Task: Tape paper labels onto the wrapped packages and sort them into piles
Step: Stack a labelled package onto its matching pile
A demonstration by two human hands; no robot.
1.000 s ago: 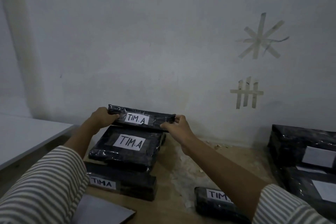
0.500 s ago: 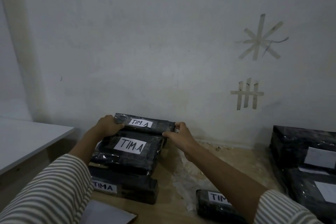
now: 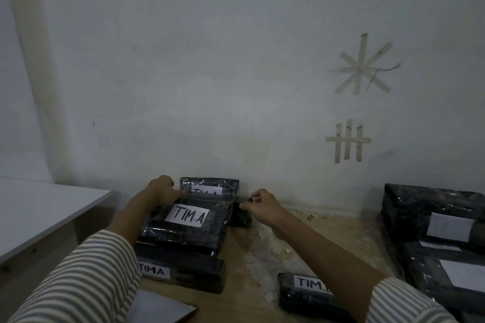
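Black-wrapped "TIM.A" pkg [image 3: 210, 185] now lower, behind stack [image 3: 183, 233]; L hand [image 3: 161, 190] & R hand [image 3: 262, 207] fingers curled, grip unclear.

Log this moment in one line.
step: sorting | package: by wall, behind pile | left hand, right hand: at its ends, grip unclear

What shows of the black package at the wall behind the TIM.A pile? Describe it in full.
The black package is a flat block wrapped in glossy, wrinkled clear film. It sits behind the pile, close against the wall. Its white paper label faces the camera, the lettering half hidden by the pile. The left hand grips its left end; the right hand pinches its right end.
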